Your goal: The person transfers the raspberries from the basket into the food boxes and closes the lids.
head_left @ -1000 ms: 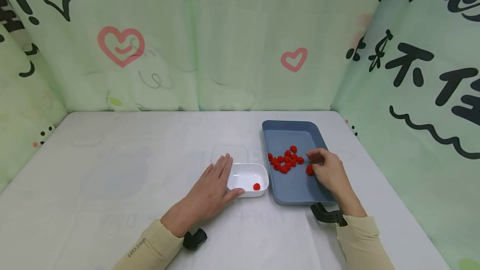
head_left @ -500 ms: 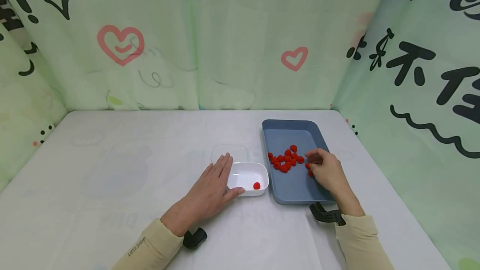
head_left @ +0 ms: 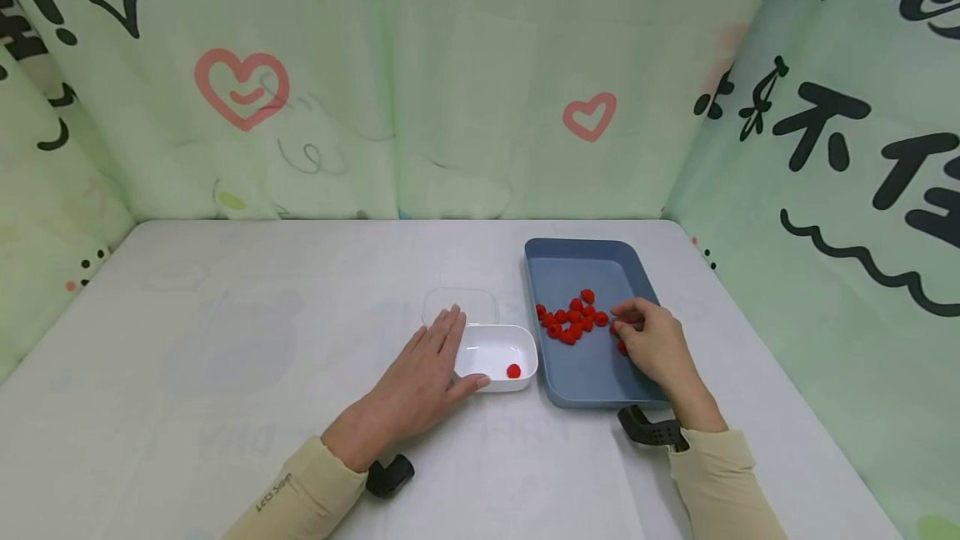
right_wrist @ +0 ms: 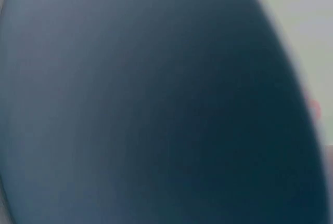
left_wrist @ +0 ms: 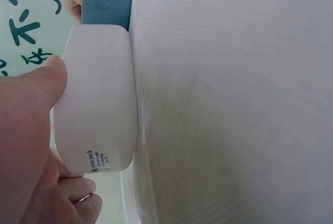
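Note:
My left hand rests against the left end of a small white box, fingers straight and thumb on its near rim. One red raspberry-like berry lies inside the box. In the left wrist view, the thumb touches the box's rim and the fingers lie along its end. My right hand is over the right side of a blue-grey tray, its bent fingertips pinching a small red berry. Another berry shows under the thumb. Several more berries lie clustered at the tray's left.
A clear lid lies behind the white box on the white-covered table. The tray stands right beside the box's right end. A printed green curtain encloses the back and sides. The tray's blurred wall fills most of the right wrist view.
My right fingers have shifted slightly among the berries at the tray's right, separating two that overlapped before. The left hand and the white box have stayed put.

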Motion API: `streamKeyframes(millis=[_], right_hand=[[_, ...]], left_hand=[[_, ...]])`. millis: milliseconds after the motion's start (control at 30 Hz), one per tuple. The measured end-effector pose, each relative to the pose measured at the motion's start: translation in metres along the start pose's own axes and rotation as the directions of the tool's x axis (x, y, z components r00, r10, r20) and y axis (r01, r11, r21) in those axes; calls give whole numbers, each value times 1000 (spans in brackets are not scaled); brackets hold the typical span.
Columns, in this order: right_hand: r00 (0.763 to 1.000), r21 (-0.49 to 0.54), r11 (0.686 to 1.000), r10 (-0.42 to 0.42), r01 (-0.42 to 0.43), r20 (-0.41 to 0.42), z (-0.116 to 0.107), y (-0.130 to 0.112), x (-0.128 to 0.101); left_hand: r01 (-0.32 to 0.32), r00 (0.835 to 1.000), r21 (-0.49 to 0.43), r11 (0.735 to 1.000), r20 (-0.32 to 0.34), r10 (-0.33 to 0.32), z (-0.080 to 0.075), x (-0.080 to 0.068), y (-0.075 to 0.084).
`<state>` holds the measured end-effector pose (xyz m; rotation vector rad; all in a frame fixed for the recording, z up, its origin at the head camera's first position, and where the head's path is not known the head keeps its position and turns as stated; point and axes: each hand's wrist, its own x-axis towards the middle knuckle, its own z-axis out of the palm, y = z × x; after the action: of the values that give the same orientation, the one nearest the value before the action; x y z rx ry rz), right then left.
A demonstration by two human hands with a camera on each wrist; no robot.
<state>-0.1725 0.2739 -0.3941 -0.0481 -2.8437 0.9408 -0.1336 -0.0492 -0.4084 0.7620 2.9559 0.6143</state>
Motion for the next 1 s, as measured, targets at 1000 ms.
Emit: streamKeyframes(millis=[1000], right_hand=[[997,96,995,-32,39,-74,-7,-16,-3]], left_hand=[[-3,1000,8,1000,7,3,-1,-1,-1]])
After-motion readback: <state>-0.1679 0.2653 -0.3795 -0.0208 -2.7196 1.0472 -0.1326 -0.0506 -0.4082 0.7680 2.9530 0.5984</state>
